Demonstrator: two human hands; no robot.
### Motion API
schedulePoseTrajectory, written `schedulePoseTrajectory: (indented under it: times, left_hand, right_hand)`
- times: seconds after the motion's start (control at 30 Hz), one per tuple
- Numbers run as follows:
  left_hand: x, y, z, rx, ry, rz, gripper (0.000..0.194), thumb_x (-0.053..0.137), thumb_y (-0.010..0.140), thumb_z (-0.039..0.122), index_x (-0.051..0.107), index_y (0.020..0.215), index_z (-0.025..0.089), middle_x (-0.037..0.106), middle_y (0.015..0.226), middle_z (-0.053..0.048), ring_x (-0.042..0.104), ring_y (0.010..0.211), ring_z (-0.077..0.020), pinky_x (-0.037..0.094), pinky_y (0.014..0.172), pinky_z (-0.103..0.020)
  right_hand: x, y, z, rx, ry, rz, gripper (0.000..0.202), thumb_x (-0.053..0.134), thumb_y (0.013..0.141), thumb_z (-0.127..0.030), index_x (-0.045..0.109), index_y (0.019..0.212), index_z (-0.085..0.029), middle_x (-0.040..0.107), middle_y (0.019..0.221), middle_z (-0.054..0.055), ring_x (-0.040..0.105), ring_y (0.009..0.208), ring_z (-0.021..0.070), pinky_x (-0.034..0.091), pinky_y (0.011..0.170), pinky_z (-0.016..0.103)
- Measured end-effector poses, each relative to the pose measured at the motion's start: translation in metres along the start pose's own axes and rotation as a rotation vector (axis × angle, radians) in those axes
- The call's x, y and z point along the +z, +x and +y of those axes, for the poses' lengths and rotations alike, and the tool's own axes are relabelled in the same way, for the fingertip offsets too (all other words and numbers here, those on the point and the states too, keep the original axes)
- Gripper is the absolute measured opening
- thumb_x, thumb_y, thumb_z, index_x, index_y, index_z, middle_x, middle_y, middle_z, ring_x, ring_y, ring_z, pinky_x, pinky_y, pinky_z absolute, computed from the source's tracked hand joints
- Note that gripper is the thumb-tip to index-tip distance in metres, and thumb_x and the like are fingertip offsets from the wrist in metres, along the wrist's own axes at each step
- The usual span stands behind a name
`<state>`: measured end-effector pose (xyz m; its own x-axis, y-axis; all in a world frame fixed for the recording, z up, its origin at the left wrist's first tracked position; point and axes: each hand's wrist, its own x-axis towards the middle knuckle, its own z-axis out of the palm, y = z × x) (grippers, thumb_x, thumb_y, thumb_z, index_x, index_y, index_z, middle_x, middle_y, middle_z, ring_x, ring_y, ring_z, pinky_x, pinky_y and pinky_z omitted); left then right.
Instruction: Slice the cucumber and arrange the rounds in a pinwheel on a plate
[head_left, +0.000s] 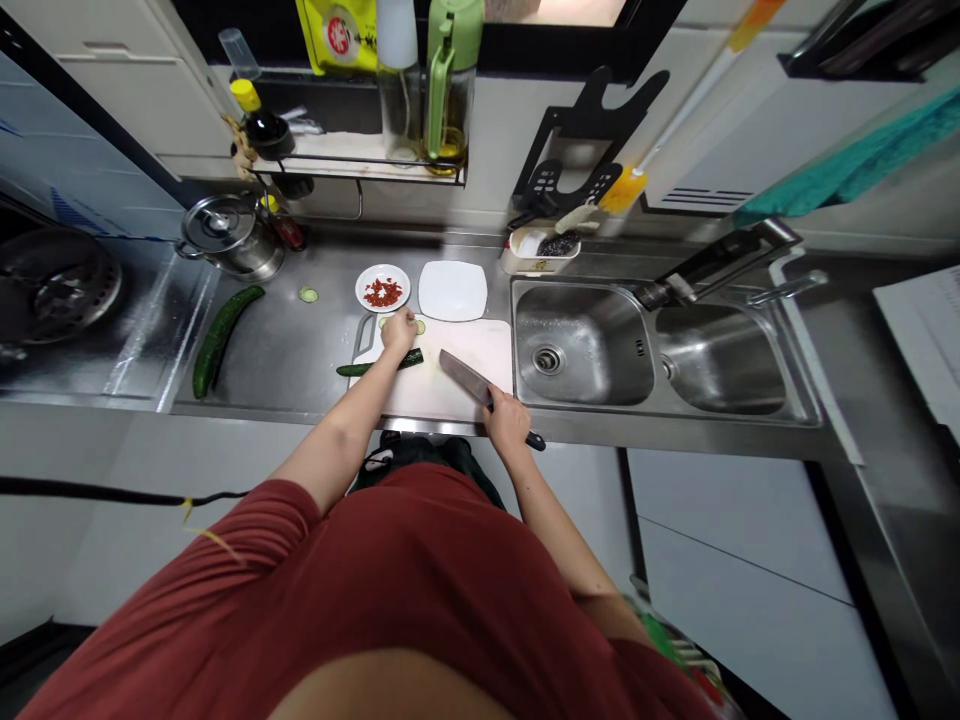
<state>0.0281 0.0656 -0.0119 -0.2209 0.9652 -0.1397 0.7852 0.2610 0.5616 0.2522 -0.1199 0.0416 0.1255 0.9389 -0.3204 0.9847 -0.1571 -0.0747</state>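
Observation:
My right hand [508,418] grips the black handle of a kitchen knife [466,376], its broad blade angled to the left over the white cutting board [469,400]. At the back left of the board, my left hand [399,330] has its fingers curled together among cucumber slices [419,327]; whatever is between the fingertips is hidden. Below that wrist lies a cut cucumber [411,358], partly covered by my forearm and reaching past the board's left side. A small plate [361,288] with chopped red pieces and a white square plate [452,290] stand behind the board.
A whole cucumber [225,335] and a cucumber end piece [308,295] lie on the steel counter to the left. A lidded pot [232,235] stands behind them. Right of the board is a double sink [581,345] with a faucet [787,290]. A shelf [352,165] with bottles hangs above.

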Motion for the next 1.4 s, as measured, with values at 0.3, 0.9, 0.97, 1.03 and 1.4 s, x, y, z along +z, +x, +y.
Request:
schedulePoseTrajectory:
  times: [0.3,0.9,0.97,1.03,1.4]
  left_hand:
    - [-0.002,-0.005,-0.006,0.096,0.105,-0.011,0.017,0.06,0.079,0.023,0.066,0.094,0.026,0.068,0.098,-0.007,0.058,0.1,-0.026,0.043,0.083,-0.036]
    - [-0.004,-0.01,-0.012,0.12,0.111,0.025,0.016,0.059,0.083,0.032,0.071,0.092,0.024,0.063,0.107,-0.011,0.052,0.109,-0.0306,0.041,0.089,-0.041]
    - [-0.009,-0.015,-0.014,0.078,0.07,0.079,0.02,0.054,0.086,0.033,0.07,0.096,0.025,0.063,0.108,-0.01,0.054,0.107,-0.0293,0.042,0.087,-0.04]
    - [-0.014,-0.023,-0.018,0.049,0.042,0.128,0.024,0.05,0.089,0.032,0.069,0.101,0.025,0.064,0.107,-0.01,0.055,0.105,-0.0277,0.043,0.087,-0.039]
    - [-0.028,-0.065,-0.046,0.103,0.06,0.191,0.028,0.046,0.091,0.032,0.07,0.102,0.023,0.067,0.103,-0.009,0.056,0.103,-0.0267,0.042,0.089,-0.037]
  right_hand:
    - [-0.001,0.001,-0.003,0.003,0.011,-0.008,0.042,0.054,0.089,-0.028,0.051,0.131,-0.026,0.065,0.109,0.007,0.061,0.099,0.0212,0.039,0.082,0.029]
    - [0.001,0.004,-0.006,0.01,0.06,-0.05,0.036,0.049,0.091,-0.027,0.054,0.127,-0.028,0.065,0.108,0.006,0.061,0.096,0.02,0.039,0.078,0.028]
    - [0.003,0.005,-0.007,0.003,0.071,-0.049,0.035,0.048,0.091,-0.028,0.054,0.126,-0.028,0.066,0.108,0.006,0.061,0.095,0.0197,0.039,0.077,0.028]
    - [0.004,0.006,-0.008,-0.007,0.083,-0.042,0.033,0.048,0.091,-0.028,0.055,0.124,-0.028,0.066,0.106,0.005,0.061,0.095,0.0195,0.038,0.076,0.027]
    - [0.011,0.009,-0.013,-0.057,0.128,-0.006,0.028,0.05,0.089,-0.027,0.059,0.115,-0.028,0.068,0.098,0.003,0.063,0.09,0.0193,0.037,0.075,0.027]
